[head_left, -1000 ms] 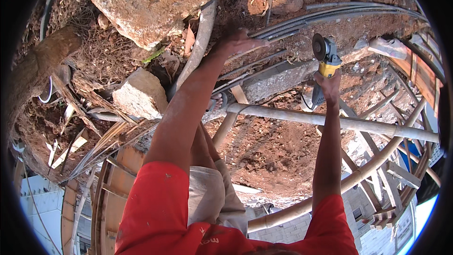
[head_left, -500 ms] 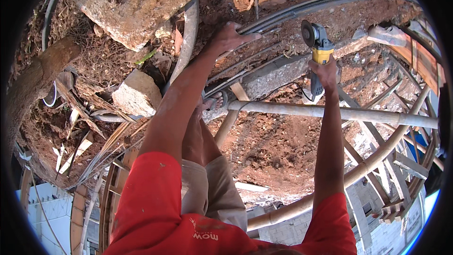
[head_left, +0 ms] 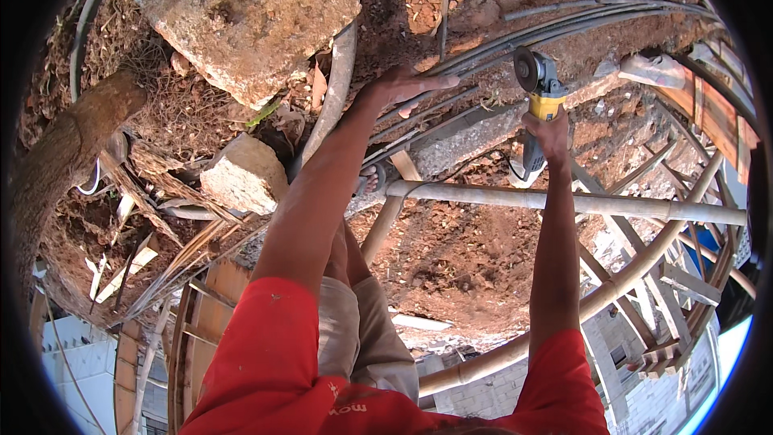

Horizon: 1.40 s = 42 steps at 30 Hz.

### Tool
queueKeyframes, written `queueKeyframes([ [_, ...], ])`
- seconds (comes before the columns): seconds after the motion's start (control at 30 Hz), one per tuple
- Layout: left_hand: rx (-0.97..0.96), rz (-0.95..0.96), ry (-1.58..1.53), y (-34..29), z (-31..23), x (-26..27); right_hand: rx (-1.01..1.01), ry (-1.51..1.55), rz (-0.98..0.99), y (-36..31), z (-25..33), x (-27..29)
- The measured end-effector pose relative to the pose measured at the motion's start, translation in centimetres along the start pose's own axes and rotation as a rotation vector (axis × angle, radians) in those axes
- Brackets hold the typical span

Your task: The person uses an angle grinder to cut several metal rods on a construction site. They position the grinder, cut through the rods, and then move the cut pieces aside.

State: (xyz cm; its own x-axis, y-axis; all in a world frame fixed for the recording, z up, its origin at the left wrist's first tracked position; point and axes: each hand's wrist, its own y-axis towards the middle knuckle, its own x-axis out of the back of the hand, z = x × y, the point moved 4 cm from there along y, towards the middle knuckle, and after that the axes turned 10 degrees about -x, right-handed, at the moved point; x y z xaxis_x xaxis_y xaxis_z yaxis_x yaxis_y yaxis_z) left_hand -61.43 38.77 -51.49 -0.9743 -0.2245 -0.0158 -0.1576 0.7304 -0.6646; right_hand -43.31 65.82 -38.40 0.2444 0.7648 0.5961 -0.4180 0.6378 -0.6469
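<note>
My right hand (head_left: 551, 135) is wrapped round the body of an angle grinder (head_left: 547, 107) with a yellow collar and a grey grip. The grinder is held upright over the dirt, its dark round disc (head_left: 527, 70) at the top left. My left hand (head_left: 407, 90) reaches forward with fingers stretched out to the right. It is just over a bundle of long grey rods (head_left: 491, 50) on the ground; whether it touches them I cannot tell. A thin dark cord (head_left: 455, 167) runs from the grinder's lower end toward the bamboo pole.
A bamboo pole (head_left: 604, 201) crosses before me, joined to a wooden scaffold (head_left: 668, 274) at right. A big rock (head_left: 250, 16) and a smaller stone (head_left: 241, 173) lie left of my arm. A tree trunk (head_left: 72, 137) stands far left. My foot (head_left: 369, 181) rests near a concrete edge.
My left hand has shifted a little to the right, and its fingers have straightened along the rods. The grinder stays almost in place in my right hand. The view has shifted slightly.
</note>
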Motion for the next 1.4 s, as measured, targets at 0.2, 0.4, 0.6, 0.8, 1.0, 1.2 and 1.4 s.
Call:
queueKeyframes([
  [0.2, -0.001, -0.223, 0.169, -1.6, -0.4, 0.0, -0.010, 0.096, -0.021, -1.8, -1.4, 1.6],
  [0.4, -0.098, -0.449, 0.198, -2.2, -1.9, 1.5, 0.024, 0.319, -0.070, -5.0, -3.0, 4.4],
  [0.6, -0.058, -0.346, 0.391, -6.5, -5.1, 0.1, -0.073, 0.333, -0.085, -7.6, -7.4, 5.5],
  [0.8, -0.359, -0.676, 0.343, -5.3, -3.4, 0.8, -0.105, 0.317, -0.047, -7.4, -9.5, 4.6],
  [1.0, -0.160, -0.415, 0.352, -6.1, -5.3, 0.6, -0.053, 0.372, -0.057, -8.1, -7.9, 3.5],
  [1.2, 0.045, -0.327, 0.039, -5.6, -4.9, 2.0, -0.068, 0.296, -0.023, -7.2, -6.1, 2.0],
  [1.4, 0.006, -0.247, -0.081, -3.2, -1.0, 1.9, -0.004, 0.141, 0.025, -4.2, -3.9, 1.2],
])
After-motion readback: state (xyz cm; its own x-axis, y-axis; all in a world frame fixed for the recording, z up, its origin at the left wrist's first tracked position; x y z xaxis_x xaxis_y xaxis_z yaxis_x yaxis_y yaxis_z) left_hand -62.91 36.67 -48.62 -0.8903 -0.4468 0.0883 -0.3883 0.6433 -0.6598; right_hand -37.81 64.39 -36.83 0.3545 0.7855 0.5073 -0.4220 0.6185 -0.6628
